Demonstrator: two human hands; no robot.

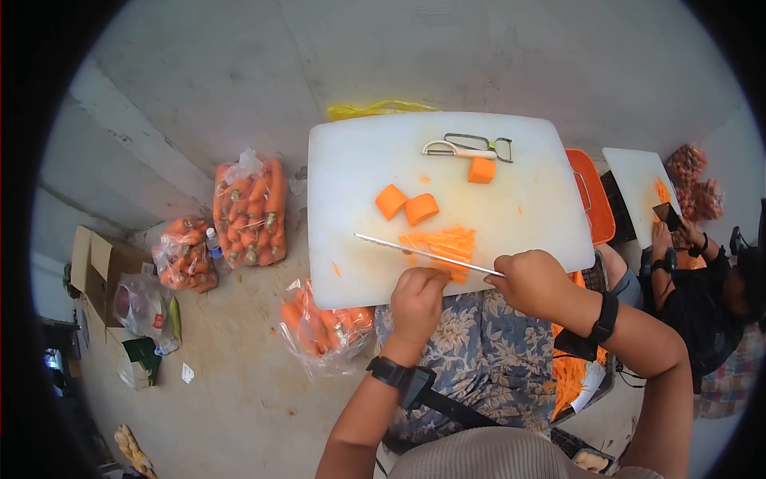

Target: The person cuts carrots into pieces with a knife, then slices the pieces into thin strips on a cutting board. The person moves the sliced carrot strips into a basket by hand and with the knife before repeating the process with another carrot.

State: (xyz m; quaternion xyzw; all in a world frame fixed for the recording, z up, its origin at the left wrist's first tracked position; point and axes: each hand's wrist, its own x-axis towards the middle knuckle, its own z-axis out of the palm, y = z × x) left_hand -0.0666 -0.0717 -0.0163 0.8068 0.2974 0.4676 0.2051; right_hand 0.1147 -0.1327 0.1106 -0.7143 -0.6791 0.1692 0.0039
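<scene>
On the white cutting board, near its 6 o'clock edge, we see the carrot sticks lying under the knife. The knife's handle is buried in the right hand, which is clenched in a fist around it. The blade's long axis runs roughly 3 to 9 o'clock, with the tip pointing between 9 and 10. The left hand is curled tight, its fingertips pressing the sticks and hiding their near ends. At 9 o'clock, a small bottle among the carrot bags has a label too small for us to read.
</scene>
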